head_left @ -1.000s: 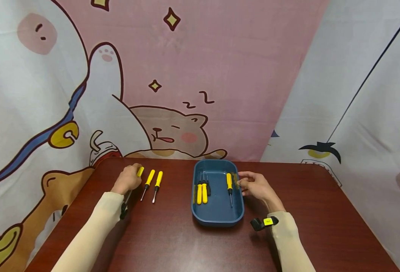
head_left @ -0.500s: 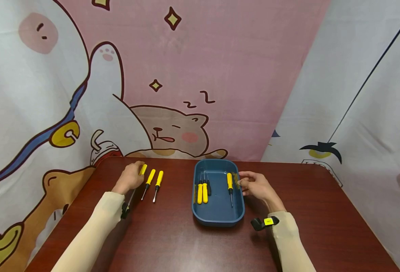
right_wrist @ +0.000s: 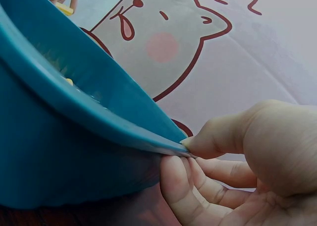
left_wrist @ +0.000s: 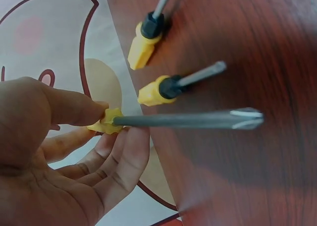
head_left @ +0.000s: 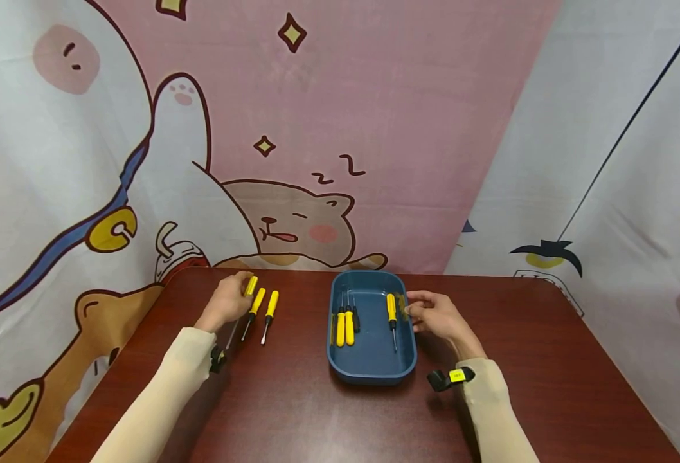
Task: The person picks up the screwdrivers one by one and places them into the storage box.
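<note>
My left hand [head_left: 228, 300] pinches the yellow handle of a Phillips screwdriver [left_wrist: 198, 119] between thumb and fingers; its cross tip shows large in the left wrist view. Just right of that hand, two more yellow-and-black screwdrivers lie on the table, a nearer one [head_left: 253, 312] and a farther one [head_left: 270, 315]. With thumb above and fingers below, my right hand [head_left: 439, 316] pinches the right rim of a blue tray [head_left: 369, 378]. Inside the tray, yellow-handled screwdrivers [head_left: 349, 326] and a small black-handled one [head_left: 355, 321] lie at left. Another yellow screwdriver [head_left: 392, 315] lies along the right side.
The reddish-brown wooden table [head_left: 294, 418] carries everything. A printed cartoon curtain [head_left: 421, 128] hangs right behind its back edge. Black camera straps sit on both wrists, the right one bearing a yellow label [head_left: 457, 375].
My left hand has moved a little to the right with the screwdriver, closer to the two on the table. The right hand and the tray have stayed put.
</note>
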`<state>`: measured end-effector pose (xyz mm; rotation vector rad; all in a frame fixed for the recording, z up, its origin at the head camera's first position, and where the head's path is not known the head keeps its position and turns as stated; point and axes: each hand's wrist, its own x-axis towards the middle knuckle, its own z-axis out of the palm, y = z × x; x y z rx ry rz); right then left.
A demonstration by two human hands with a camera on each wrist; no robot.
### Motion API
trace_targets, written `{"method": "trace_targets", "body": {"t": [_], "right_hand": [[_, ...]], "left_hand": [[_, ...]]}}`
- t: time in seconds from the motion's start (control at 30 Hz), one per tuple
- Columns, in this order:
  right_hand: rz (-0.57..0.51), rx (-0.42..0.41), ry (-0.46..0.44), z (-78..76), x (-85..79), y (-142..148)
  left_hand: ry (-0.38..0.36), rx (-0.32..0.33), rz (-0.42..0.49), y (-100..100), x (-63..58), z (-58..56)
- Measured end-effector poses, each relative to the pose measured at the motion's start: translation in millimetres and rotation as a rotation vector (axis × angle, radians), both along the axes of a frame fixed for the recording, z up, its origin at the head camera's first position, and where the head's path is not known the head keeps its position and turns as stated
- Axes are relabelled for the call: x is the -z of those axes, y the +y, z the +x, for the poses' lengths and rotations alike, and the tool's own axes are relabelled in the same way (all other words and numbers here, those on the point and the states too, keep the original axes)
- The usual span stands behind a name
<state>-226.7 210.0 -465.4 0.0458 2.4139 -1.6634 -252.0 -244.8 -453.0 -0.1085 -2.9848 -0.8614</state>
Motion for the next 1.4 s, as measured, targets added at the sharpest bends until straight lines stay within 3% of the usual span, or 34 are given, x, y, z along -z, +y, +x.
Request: {"method": "trace_targets", "body": {"t": [0.87,1.23,1.4], "right_hand": [[-0.009,-0.001,-0.014,0.6,0.2,-0.4],[0.001,-0.003,-0.004,-0.6,2.6,0.8],[0.006,-0.007,0.001,-0.7,1.8,0.6]], "left_hand": [[0.066,0.072,0.12,40.7,-19.6,10.1],[0.053,0.074,0.215,61.9,-28.0,14.0],[0.004,0.062,0.287,74.1,-33.2,15.3]]}}
